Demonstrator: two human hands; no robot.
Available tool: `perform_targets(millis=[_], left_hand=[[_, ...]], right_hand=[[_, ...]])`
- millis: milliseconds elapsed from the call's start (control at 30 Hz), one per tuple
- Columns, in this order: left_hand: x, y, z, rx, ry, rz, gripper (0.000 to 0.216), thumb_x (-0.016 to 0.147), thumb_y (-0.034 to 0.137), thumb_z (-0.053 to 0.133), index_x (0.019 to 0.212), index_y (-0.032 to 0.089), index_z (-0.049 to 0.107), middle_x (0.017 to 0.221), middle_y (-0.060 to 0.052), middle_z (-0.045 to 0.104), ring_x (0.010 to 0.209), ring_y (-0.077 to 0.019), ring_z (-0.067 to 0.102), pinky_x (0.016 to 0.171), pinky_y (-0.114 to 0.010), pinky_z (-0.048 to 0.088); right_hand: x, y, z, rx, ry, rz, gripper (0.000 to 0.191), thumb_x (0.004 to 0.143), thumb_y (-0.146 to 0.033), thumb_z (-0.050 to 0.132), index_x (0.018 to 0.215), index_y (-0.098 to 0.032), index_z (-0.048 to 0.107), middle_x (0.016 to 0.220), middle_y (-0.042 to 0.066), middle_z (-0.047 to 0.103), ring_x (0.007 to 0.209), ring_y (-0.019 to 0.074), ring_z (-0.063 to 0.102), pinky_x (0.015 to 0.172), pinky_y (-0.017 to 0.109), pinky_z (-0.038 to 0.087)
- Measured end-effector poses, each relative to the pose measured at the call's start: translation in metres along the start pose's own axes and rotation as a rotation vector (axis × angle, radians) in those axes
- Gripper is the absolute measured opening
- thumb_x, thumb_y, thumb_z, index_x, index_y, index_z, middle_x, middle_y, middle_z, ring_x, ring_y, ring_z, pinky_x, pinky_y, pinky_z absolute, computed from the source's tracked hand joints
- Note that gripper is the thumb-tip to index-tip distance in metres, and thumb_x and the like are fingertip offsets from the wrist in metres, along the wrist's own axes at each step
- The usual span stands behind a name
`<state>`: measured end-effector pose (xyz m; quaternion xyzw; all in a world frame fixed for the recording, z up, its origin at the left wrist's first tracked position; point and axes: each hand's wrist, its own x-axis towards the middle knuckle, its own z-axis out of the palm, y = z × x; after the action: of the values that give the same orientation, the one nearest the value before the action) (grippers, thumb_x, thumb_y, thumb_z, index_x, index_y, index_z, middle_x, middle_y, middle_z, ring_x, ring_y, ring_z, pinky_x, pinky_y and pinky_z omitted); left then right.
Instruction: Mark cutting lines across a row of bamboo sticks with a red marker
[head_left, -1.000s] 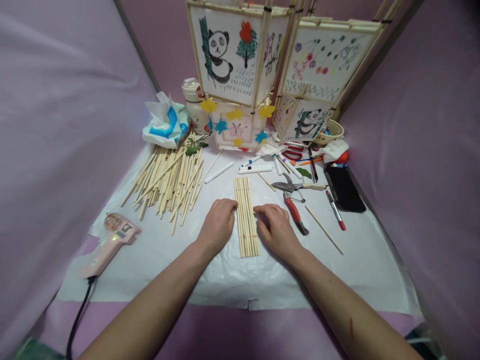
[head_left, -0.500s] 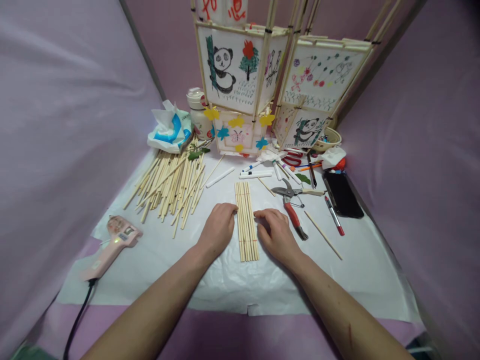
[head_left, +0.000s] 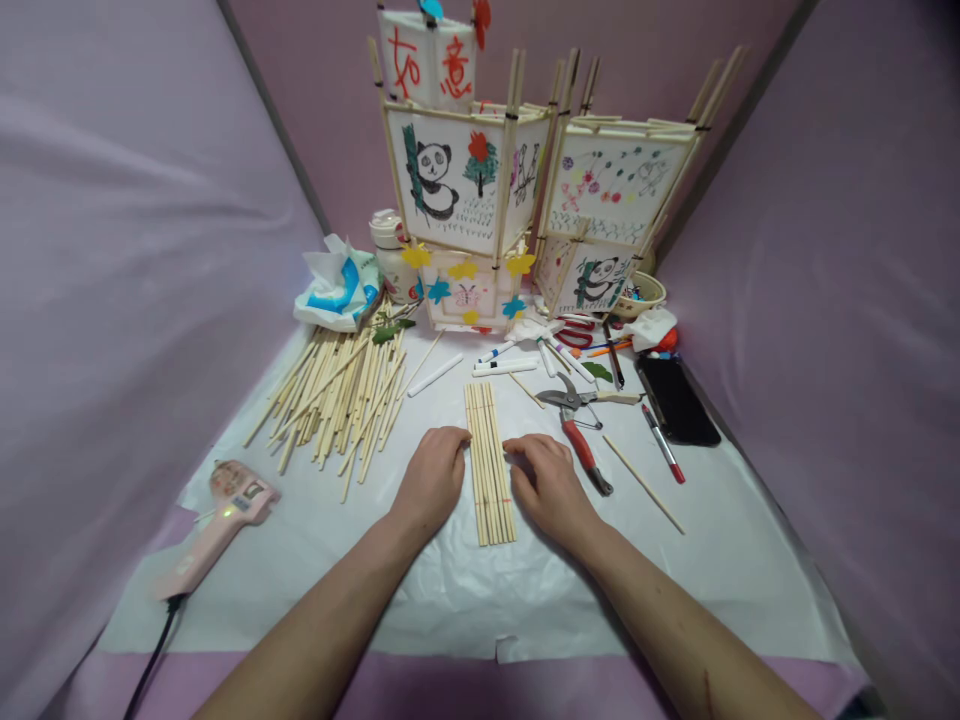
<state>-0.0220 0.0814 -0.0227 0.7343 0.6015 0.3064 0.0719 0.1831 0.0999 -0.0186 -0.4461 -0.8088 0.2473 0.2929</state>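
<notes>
A flat row of several thin wooden sticks (head_left: 489, 465) lies side by side on the white sheet in front of me, with reddish marks across it near both ends. My left hand (head_left: 433, 475) rests at the row's left edge, its bent fingertips touching the outer stick. On the opposite side, my right hand (head_left: 551, 485) has its index finger against the right edge and its thumb set apart. Neither hand is wrapped around a stick. Pruning shears (head_left: 581, 430) with a red handle lie just right of my right hand, beside a single loose stick (head_left: 643, 483).
A heap of sticks (head_left: 337, 390) and a pink glue gun (head_left: 217, 525) lie to the left. Behind stand paper-panelled lanterns (head_left: 450, 185), a tissue pack (head_left: 341, 290) and a bottle (head_left: 394, 260). White markers (head_left: 504, 368), a pen (head_left: 663, 443) and a phone (head_left: 679, 400) are farther right.
My view has tilted up slightly, so the table things appear lower and more of the lantern tops shows. Both hands keep their places at the row's edges.
</notes>
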Motion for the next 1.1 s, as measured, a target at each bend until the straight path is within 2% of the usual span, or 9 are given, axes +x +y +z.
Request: perform_targets(millis=[167, 433, 467, 533, 633, 667, 733, 867, 1100], left_hand=[[0.001, 0.001, -0.002, -0.005, -0.011, -0.008, 0.02, 0.093, 0.01, 0.044, 0.1, 0.021, 0.059, 0.095, -0.007, 0.068, 0.094, -0.0248, 0.064, 0.084, -0.041, 0.056], [0.0, -0.002, -0.003, -0.014, 0.016, -0.024, 0.02, 0.094, 0.012, 0.043, 0.103, 0.018, 0.059, 0.098, -0.008, 0.068, 0.095, -0.0247, 0.063, 0.086, -0.041, 0.055], [0.0, -0.002, -0.005, -0.02, 0.032, -0.005, 0.02, 0.096, 0.014, 0.043, 0.106, 0.018, 0.059, 0.102, -0.009, 0.068, 0.099, -0.0249, 0.063, 0.088, -0.041, 0.054], [-0.001, 0.001, -0.01, -0.029, 0.017, 0.089, 0.025, 0.101, 0.024, 0.044, 0.122, 0.018, 0.057, 0.122, -0.013, 0.066, 0.118, -0.0273, 0.059, 0.1, -0.045, 0.049], [-0.003, 0.006, -0.016, 0.006, -0.206, 0.33, 0.065, 0.102, 0.056, 0.043, 0.155, 0.019, 0.032, 0.16, -0.017, 0.037, 0.15, -0.0355, 0.03, 0.12, -0.057, 0.027], [-0.004, 0.007, -0.016, 0.024, -0.297, 0.393, 0.08, 0.098, 0.068, 0.041, 0.16, 0.02, 0.022, 0.165, -0.017, 0.028, 0.154, -0.037, 0.022, 0.122, -0.059, 0.022], [-0.004, 0.009, -0.016, 0.045, -0.44, 0.455, 0.1, 0.089, 0.083, 0.037, 0.164, 0.022, 0.009, 0.168, -0.015, 0.021, 0.155, -0.0374, 0.015, 0.123, -0.059, 0.018], [-0.003, 0.008, -0.015, 0.047, -0.607, 0.451, 0.107, 0.085, 0.083, 0.045, 0.164, 0.025, 0.002, 0.167, -0.012, 0.023, 0.155, -0.0356, 0.018, 0.122, -0.059, 0.021], [0.001, 0.006, -0.014, -0.043, -0.693, 0.405, 0.108, 0.084, 0.081, 0.052, 0.163, 0.021, 0.011, 0.167, -0.012, 0.024, 0.154, -0.0353, 0.021, 0.123, -0.057, 0.022]], right_hand=[[-0.001, 0.001, 0.0, 0.012, -0.002, -0.005, 0.031, 0.086, -0.006, 0.05, 0.111, -0.022, 0.06, 0.112, 0.007, 0.071, 0.113, 0.0267, 0.059, 0.097, 0.045, 0.04], [-0.002, 0.007, 0.006, 0.035, 0.076, -0.033, 0.032, 0.084, -0.004, 0.05, 0.11, -0.022, 0.06, 0.108, 0.007, 0.071, 0.11, 0.0273, 0.06, 0.095, 0.045, 0.043], [-0.002, 0.007, 0.006, 0.041, 0.089, -0.036, 0.032, 0.084, -0.004, 0.05, 0.11, -0.022, 0.059, 0.107, 0.007, 0.071, 0.109, 0.0274, 0.06, 0.094, 0.045, 0.044], [-0.003, 0.008, 0.007, 0.067, 0.12, -0.041, 0.033, 0.084, -0.004, 0.051, 0.11, -0.022, 0.059, 0.107, 0.007, 0.071, 0.108, 0.0271, 0.06, 0.092, 0.044, 0.045], [-0.004, 0.01, 0.004, 0.142, 0.207, -0.057, 0.031, 0.086, -0.005, 0.05, 0.11, -0.023, 0.059, 0.108, 0.007, 0.07, 0.105, 0.0255, 0.061, 0.091, 0.043, 0.048], [-0.005, 0.01, 0.002, 0.173, 0.252, -0.06, 0.03, 0.087, -0.005, 0.05, 0.109, -0.023, 0.06, 0.108, 0.006, 0.07, 0.105, 0.0247, 0.062, 0.09, 0.042, 0.048], [-0.005, 0.011, -0.002, 0.231, 0.355, -0.059, 0.028, 0.09, -0.006, 0.049, 0.108, -0.024, 0.06, 0.105, 0.005, 0.07, 0.102, 0.0229, 0.063, 0.091, 0.041, 0.049], [-0.006, 0.011, -0.007, 0.288, 0.477, -0.02, 0.025, 0.092, -0.007, 0.048, 0.104, -0.025, 0.061, 0.098, 0.003, 0.069, 0.097, 0.0198, 0.064, 0.097, 0.042, 0.048], [-0.006, 0.013, -0.008, 0.296, 0.426, 0.028, 0.021, 0.093, -0.009, 0.051, 0.102, -0.024, 0.062, 0.096, 0.004, 0.069, 0.094, 0.0189, 0.065, 0.084, 0.037, 0.054]])
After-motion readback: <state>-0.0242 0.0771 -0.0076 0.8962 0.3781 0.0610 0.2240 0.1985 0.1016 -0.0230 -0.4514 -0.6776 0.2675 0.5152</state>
